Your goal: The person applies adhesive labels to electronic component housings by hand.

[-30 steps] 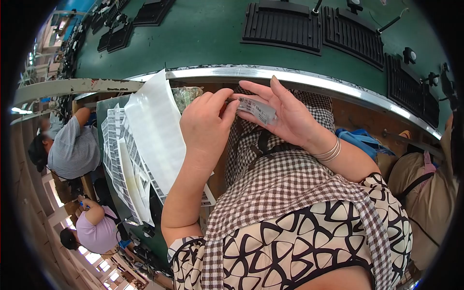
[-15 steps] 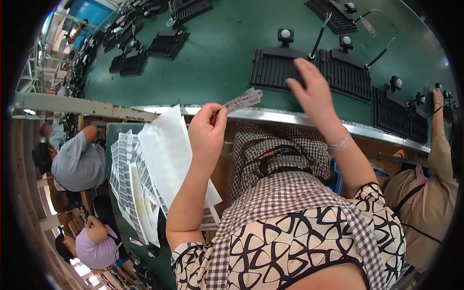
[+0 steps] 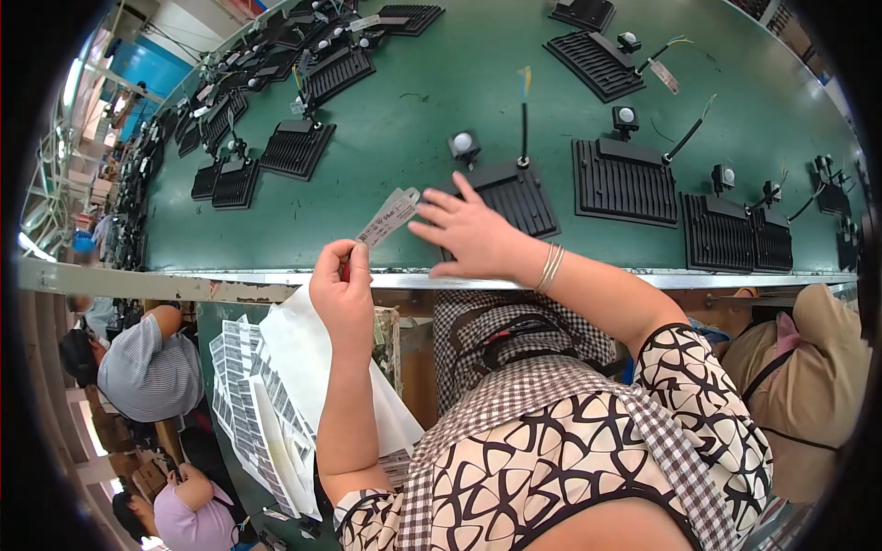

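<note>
My left hand (image 3: 344, 283) pinches printed silver-white labels (image 3: 390, 217) by their lower end, above the table's front edge. A small red thing shows between its fingers, too hidden to name. My right hand (image 3: 480, 237) is open with fingers spread, over the front left part of a black finned floodlight (image 3: 519, 197). Its fingertips are close to the labels; whether they touch cannot be told. That floodlight lies askew, its white-domed sensor (image 3: 465, 144) at the back left and its cable (image 3: 525, 119) upright. A second floodlight (image 3: 625, 184) lies to its right, a gap between them.
More floodlights (image 3: 735, 234) lie at the right, and several (image 3: 340, 73) crowd the green table (image 3: 413, 119) at the back left. Sheets of printed labels (image 3: 262, 404) lie on a lower surface at my left. Other people sit at the left (image 3: 152, 367) and right (image 3: 808, 376).
My right hand has swung left towards the labels. The floodlight under it has shifted left and nearer, turning away from its neighbour. The view has shifted. The right co-worker's hand is out of sight.
</note>
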Tool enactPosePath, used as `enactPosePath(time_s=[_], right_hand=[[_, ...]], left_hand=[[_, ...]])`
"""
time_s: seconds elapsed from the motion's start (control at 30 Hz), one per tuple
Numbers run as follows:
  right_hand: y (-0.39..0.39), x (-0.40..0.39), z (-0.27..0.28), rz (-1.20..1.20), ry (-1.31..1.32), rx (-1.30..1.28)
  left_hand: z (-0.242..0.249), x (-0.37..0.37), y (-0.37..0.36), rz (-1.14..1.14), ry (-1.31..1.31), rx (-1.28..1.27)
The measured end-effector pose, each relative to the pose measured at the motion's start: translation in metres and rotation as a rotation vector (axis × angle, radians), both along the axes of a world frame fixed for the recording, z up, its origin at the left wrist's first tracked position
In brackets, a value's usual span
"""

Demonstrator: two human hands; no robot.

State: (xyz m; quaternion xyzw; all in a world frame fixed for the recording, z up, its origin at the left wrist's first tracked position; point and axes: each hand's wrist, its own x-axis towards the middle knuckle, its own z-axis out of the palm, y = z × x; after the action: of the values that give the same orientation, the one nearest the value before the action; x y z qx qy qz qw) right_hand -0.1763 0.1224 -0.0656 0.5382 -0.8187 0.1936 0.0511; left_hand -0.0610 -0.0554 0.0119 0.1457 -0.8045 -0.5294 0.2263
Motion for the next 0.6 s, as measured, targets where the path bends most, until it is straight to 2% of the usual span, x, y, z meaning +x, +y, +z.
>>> enactPosePath(time_s=[0.03,0.1,0.17,0.23,0.3,0.4,0.5,0.6], right_hand=[[0.004,0.005,0.003,0.032,0.018,-0.150],[0.018,0.000,0.006,0.046,-0.303,-0.382],[0.046,-0.005,0.019,-0.433,-0.480,-0.621],[0.068,-0.032,0.035,-0.766,-0.620,-0.972],[0.079,-0.072,0.037,-0.805,-0.739,-1.130],[0.085,-0.098,0.064,-0.555,-1.104,-0.964],[0.085,-0.117,0.069,-0.417,-1.117,-0.813],[0.085,-0.118,0.067,-0.307,-1.083,-0.775]], left_hand=[[0.001,-0.006,0.002,-0.010,0.014,0.015],[0.003,-0.015,0.005,-0.033,0.037,0.040],[0.004,-0.023,0.006,-0.058,0.049,0.011],[0.006,-0.028,0.010,-0.072,0.044,0.007],[0.010,-0.033,0.017,-0.087,0.026,0.017],[0.012,-0.042,0.022,-0.109,0.037,0.006],[0.017,-0.052,0.028,-0.122,0.033,0.031],[0.025,-0.064,0.038,-0.102,0.003,0.083]])
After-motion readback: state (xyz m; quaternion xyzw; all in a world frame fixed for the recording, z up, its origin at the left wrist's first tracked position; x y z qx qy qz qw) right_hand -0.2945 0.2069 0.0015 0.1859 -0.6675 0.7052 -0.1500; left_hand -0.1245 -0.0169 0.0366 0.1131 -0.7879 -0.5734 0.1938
